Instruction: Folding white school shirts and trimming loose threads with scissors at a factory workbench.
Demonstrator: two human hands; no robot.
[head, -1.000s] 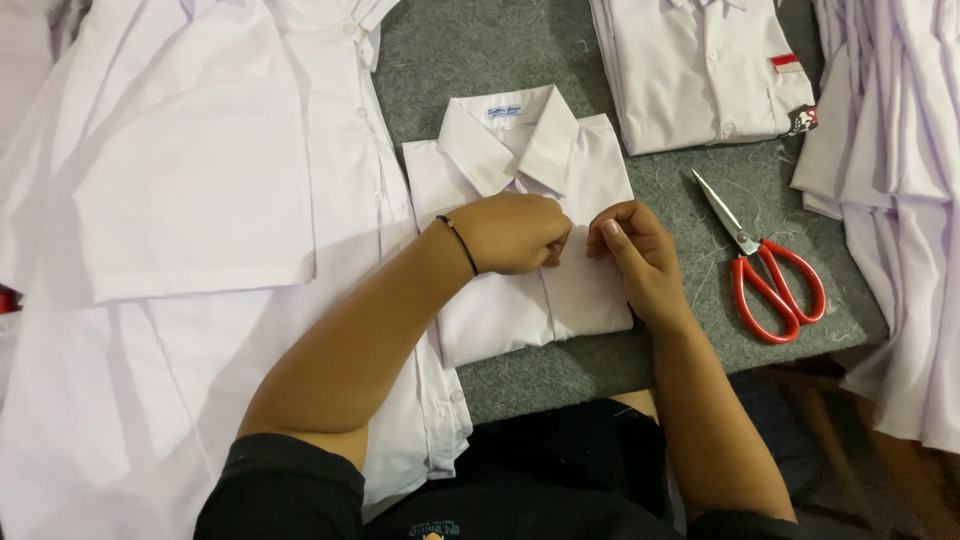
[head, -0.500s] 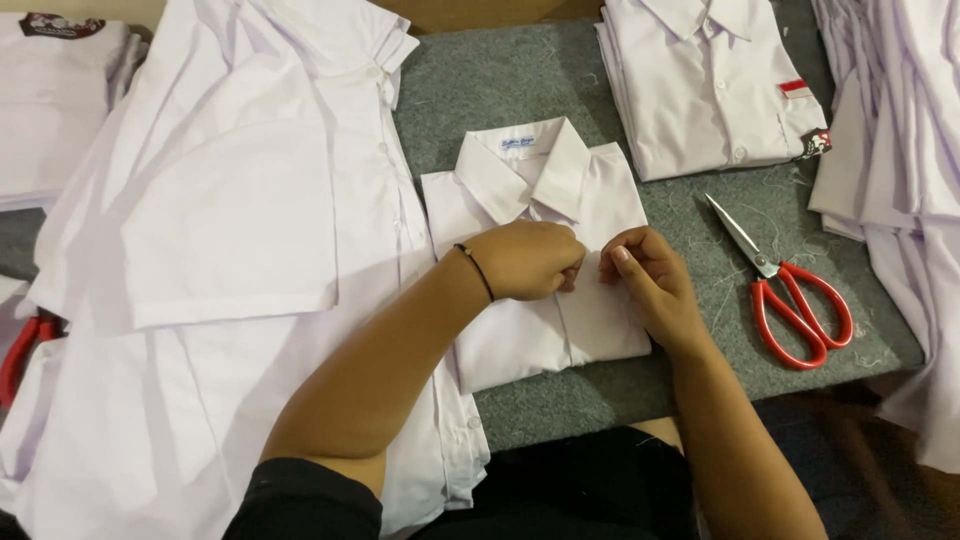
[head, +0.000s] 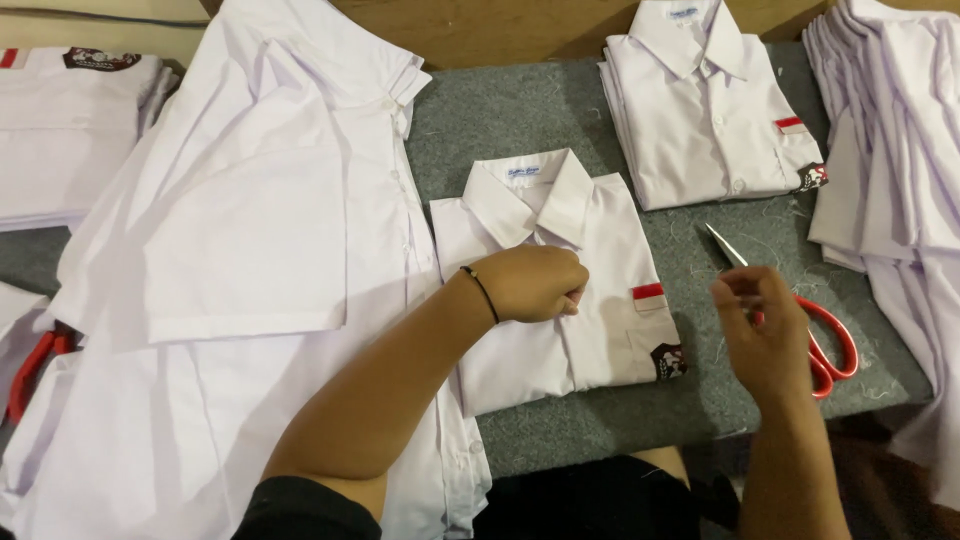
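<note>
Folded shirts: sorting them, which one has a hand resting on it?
The middle folded shirt, under the left hand; the one behind lies untouched.

The folded white shirt (head: 560,300) under the left hand (head: 535,283) was smooth, matt woven cloth. The grey table cover (head: 500,120) looked like rough, fuzzy felt strewn with thread. The scissors (head: 800,315) at right had bright metal blades and glossy red plastic handles. Far behind ran plain matt wood (head: 500,30).

A folded shirt (head: 560,290) lies on the mat (head: 480,120), scissors (head: 800,320) to its right, a second folded shirt (head: 700,110) behind
</note>
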